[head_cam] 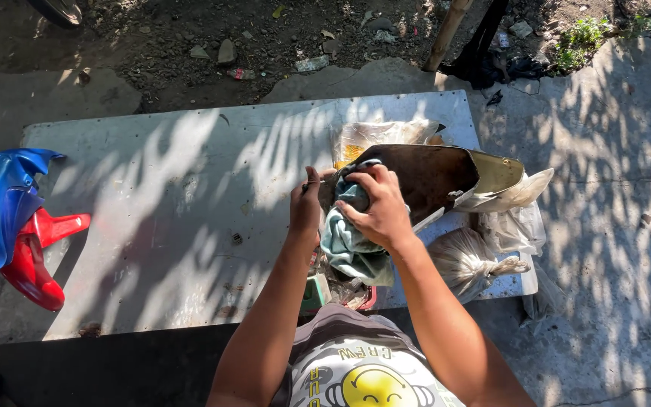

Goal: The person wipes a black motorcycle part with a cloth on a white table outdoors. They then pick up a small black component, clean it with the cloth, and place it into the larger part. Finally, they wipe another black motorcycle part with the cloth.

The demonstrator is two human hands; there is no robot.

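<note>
Head view: blue and red curved plastic fairing piece far left of dark brown curved panel on grey metal tabletop. Left hand touching panel's left end, fingers pinched narrow. Right hand nearer, fingers clamped on crumpled teal cloth, pressed against panel; long axis left-right.

Dark panel and rag on our metal table

We saw a dark brown curved body panel lying tilted at the table's right end, its pale yellowish tip pointing right. A crumpled grey-green rag was pressed against its near left edge, hanging down toward us in loose folds.
</note>
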